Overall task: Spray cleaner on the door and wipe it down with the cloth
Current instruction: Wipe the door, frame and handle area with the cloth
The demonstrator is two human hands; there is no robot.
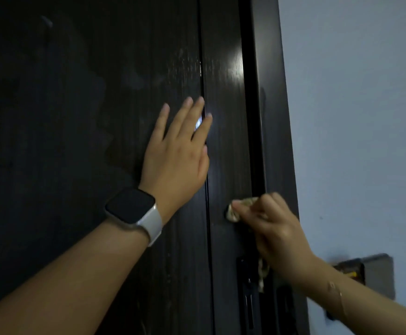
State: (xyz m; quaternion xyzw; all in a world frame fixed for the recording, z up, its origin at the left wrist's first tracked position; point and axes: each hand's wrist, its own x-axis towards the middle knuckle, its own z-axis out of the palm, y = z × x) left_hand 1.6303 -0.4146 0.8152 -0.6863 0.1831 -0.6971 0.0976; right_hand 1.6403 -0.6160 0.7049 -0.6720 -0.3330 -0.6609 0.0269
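Note:
A dark wood-grain door [81, 117] fills the left and middle of the head view, with faint wet streaks and a bright glare near its right stile. My left hand [177, 146] lies flat against the door with straight fingers, a smartwatch on its wrist. My right hand [267, 221] grips a crumpled pale cloth [233, 211] and presses it onto the door's right stile, just left of the frame. A strip of the cloth hangs below the hand. No spray bottle is in view.
The dark door frame [277, 141] runs down the right of the door, beside a pale wall [356, 117]. A black lock and handle plate [248, 293] sits below my right hand. A grey wall-mounted box [376, 272] is fixed at lower right.

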